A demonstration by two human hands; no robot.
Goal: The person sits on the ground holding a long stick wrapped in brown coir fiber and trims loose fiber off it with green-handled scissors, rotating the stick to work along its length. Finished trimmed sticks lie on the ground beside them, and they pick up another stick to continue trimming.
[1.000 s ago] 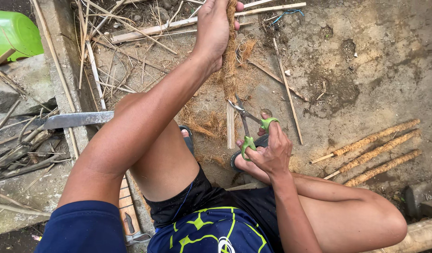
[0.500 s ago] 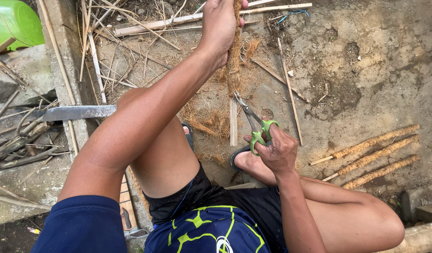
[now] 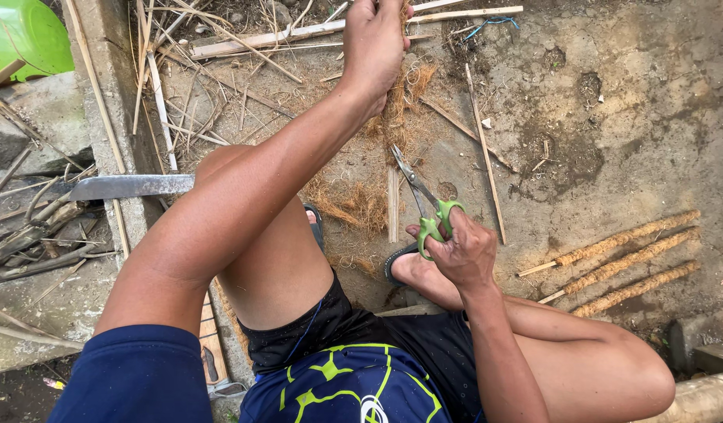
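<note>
Fibre-wrapped stick (image 3: 394, 106) is held upright, clamped in the left hand (image 3: 375, 43); green-handled scissors (image 3: 424, 205), gripped by the right hand (image 3: 463, 252), point up at its lower end; blades nearly closed.

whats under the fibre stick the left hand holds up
Under the fibre stick held by the left hand: loose brown fibre on the ground and the scissors in the right hand. The stick's top is hidden in the fist.
</note>
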